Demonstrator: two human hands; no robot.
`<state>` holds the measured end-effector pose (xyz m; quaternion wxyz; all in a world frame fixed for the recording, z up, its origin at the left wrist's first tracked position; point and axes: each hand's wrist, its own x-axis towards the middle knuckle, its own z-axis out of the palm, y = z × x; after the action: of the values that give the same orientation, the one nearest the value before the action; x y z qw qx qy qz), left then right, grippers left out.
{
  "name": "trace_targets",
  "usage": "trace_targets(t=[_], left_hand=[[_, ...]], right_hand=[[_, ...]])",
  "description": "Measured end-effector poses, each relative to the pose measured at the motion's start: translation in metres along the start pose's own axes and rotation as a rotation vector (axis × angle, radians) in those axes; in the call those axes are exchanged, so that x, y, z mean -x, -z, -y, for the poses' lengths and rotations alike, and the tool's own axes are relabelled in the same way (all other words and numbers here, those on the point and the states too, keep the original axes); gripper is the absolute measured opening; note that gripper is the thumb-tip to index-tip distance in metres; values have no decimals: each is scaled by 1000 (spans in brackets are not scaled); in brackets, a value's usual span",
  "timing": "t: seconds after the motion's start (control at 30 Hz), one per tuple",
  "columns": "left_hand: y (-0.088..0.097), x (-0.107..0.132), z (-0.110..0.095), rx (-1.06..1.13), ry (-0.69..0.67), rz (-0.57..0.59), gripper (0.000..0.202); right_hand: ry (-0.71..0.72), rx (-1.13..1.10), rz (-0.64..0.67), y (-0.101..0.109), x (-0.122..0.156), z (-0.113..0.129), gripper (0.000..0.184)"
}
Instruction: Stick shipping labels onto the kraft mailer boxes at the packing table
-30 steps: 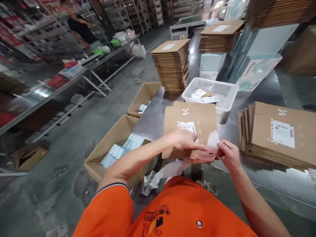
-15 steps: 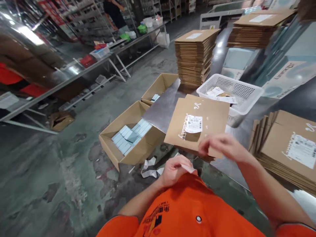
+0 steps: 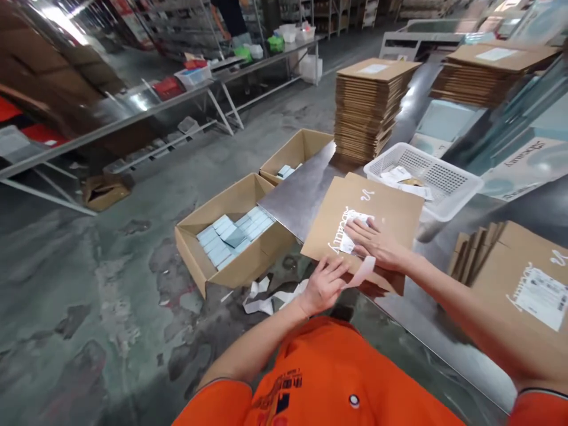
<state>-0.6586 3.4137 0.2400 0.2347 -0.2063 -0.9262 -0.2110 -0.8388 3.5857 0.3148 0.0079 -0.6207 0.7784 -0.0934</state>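
My right hand [image 3: 377, 241] lies flat, fingers stretched, over a white printed label [image 3: 347, 244] on a flat brown cardboard carton [image 3: 397, 207]. The label is partly hidden under the fingers. At the carton's near edge, my left hand [image 3: 325, 285] is closed on a strip of white backing paper [image 3: 362, 272], which sticks out to the right past the thumb. White lettering runs along the carton beside the label. This carton rests on the metal table [image 3: 290, 198], close to its near corner.
Left of the table stand an open box [image 3: 239, 284] of small light-blue boxes and another box [image 3: 306, 145] behind it. Paper strips [image 3: 261, 305] hang or lie below. A white basket [image 3: 448, 177], a carton stack [image 3: 364, 112] and labelled cartons [image 3: 532, 254] are on the table.
My right hand has come down and left from above the carton's right part onto the label. My left hand has moved slightly up to the carton's edge, still with the paper strip.
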Motion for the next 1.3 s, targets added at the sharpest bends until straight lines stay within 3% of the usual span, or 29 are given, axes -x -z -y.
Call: trace_targets(t=[0.13,0.23,0.33,0.4,0.47,0.53,0.6,0.73,0.77,0.8,0.9,0.97,1.07,1.13,1.23,1.3], left_hand=[[-2,2,7,52,-24,-7,21],[-7,2,12,88,-80,-76,22],[-9,-3,14,118,-91,-85,22],[-9,-7,15,132,-76,-51,23],[-9,-10,17,153,-73,-22,25],[-8,-11,20,178,-97,-16,24],[-8,-9,23,203,-129,-15,24],[-3,-10,28,244,-225,20,28],[-1,-12,29,251,-243,47,30],[0,-15,29,260,-255,76,30],[2,-22,30,298,-260,93,22],[3,-25,31,339,-270,49,18],[8,-28,31,446,-263,23,17],[16,-30,29,560,-203,63,19],[32,-31,22,792,35,144,23],[43,-31,16,928,288,127,22]], right_hand=[[86,-202,76,5,12,29,54],[-46,-387,24,12,12,38,51],[-197,-251,-77,12,-3,19,55],[-271,-66,-40,11,-16,-8,59],[-436,48,-15,9,-27,-34,60],[-593,99,-31,7,-33,-44,62],[-584,131,-62,2,-36,-29,63],[-270,149,-27,-11,-22,24,56],[-304,152,-28,-11,-12,30,55],[-427,156,-51,-10,0,30,55],[-1119,125,-238,1,47,15,69],[-1422,-31,-333,6,74,13,77],[-1439,-280,-441,2,87,37,57],[-1395,-418,-604,-5,86,57,42],[-1344,-726,-959,-8,105,70,41],[-1332,-815,-1166,0,149,67,42]])
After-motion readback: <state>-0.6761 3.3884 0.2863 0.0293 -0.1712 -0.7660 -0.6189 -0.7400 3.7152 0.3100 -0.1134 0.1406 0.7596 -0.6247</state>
